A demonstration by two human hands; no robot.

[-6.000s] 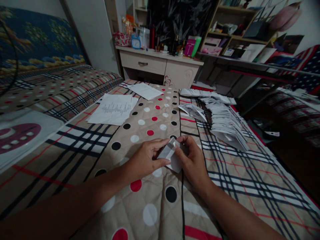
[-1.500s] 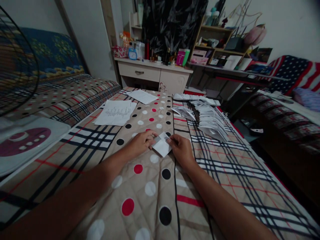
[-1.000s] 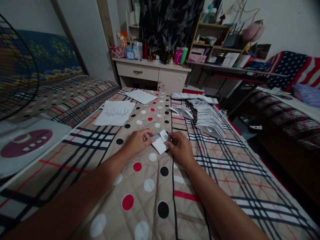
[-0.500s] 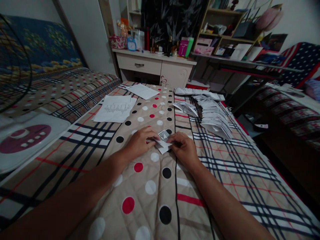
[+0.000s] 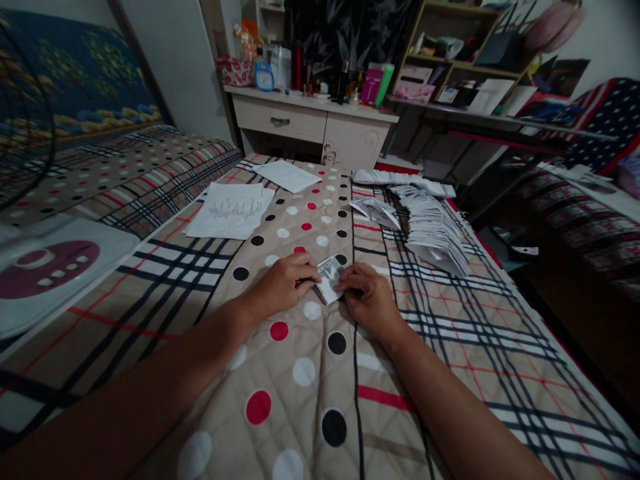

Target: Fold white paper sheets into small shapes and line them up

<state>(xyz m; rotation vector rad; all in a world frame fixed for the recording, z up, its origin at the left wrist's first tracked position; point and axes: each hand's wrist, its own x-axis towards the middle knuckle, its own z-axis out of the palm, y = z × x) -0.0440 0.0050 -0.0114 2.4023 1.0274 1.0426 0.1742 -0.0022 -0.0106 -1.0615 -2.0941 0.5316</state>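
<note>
A small folded piece of printed paper is held low over the dotted bedspread, in the middle of the view. My left hand pinches its left edge between thumb and fingers. On the opposite side my right hand grips the right edge, fingers curled. Beyond my right hand lies a folded printed paper piece, standing partly open. Beside it runs a long row of folded paper pieces, packed tightly against one another.
Printed sheets lie on the bed at the left, with another white paper stack behind them. A white bag with a purple print rests at far left. A white dresser with bottles and a blue clock stands beyond the bed.
The folded paper's raised flaps have come together, and it now looks flatter and more compact. Both hands stay at its sides. The view has shifted slightly.
</note>
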